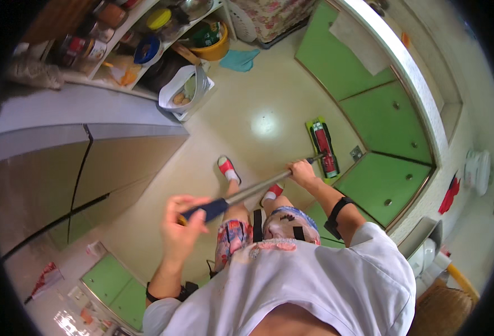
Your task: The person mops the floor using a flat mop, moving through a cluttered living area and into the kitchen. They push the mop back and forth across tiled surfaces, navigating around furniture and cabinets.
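Note:
A flat mop with a metal pole slants across in front of me. Its dark blue grip end is in my left hand, with the thumb laid over the grip and the fingers loosely curled around it. Lower down the pole, my right hand is closed around it, just above a dark joint. The red and black mop head, with a lime-green edge, rests on the floor beside the green cabinets at the right.
Green cabinets line the right side, by a floor drain. A white basket of vegetables stands near the shelves. A yellow tub and blue cloth lie beyond. Glossy brown cabinets stand left. My slippered feet are under the pole.

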`<state>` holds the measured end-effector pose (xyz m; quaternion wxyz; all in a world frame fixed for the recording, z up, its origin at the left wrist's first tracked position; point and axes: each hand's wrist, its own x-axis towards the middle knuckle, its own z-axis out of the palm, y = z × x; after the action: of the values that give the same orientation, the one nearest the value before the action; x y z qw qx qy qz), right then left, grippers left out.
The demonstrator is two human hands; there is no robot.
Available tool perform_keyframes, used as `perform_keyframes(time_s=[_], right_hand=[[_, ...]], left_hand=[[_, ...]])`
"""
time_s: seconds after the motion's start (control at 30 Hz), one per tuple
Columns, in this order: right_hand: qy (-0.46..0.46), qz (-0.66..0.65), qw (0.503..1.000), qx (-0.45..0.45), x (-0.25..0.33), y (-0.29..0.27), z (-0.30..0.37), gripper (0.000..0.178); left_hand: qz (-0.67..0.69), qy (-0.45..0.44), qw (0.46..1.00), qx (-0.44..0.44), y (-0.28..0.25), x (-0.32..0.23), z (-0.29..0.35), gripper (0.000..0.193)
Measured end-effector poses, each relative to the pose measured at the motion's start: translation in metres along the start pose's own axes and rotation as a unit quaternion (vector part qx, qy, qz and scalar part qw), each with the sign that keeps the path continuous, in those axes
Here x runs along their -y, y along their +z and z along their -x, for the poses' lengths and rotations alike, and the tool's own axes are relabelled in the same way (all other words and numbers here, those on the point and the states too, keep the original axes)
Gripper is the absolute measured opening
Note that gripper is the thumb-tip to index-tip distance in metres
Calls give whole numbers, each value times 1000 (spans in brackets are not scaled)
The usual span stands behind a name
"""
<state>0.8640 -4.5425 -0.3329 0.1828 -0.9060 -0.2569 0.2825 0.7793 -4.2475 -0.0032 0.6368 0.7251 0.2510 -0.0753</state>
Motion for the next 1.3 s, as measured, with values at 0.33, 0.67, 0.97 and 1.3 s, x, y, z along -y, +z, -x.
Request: perform_keyframes(time_s=[0.33,0.67,0.97,1.3], right_hand=[[-200,-218,955,-31,156,-78,-167,26],[-194,-252,945,-78,220,-57,-335,21],[-157,-310,928,-135,109,-43,-264,15],[7,-324,927,-191,-53,-18,-12,6]], left_hand=[[-145,426,879,-155,-135,-72,-51,45],[-359,393,846,31,-169,-120,-130,35],[-332,422,807,247,-40,-146,-150,32],[-169,488,774,366,124,-86,-75,25]])
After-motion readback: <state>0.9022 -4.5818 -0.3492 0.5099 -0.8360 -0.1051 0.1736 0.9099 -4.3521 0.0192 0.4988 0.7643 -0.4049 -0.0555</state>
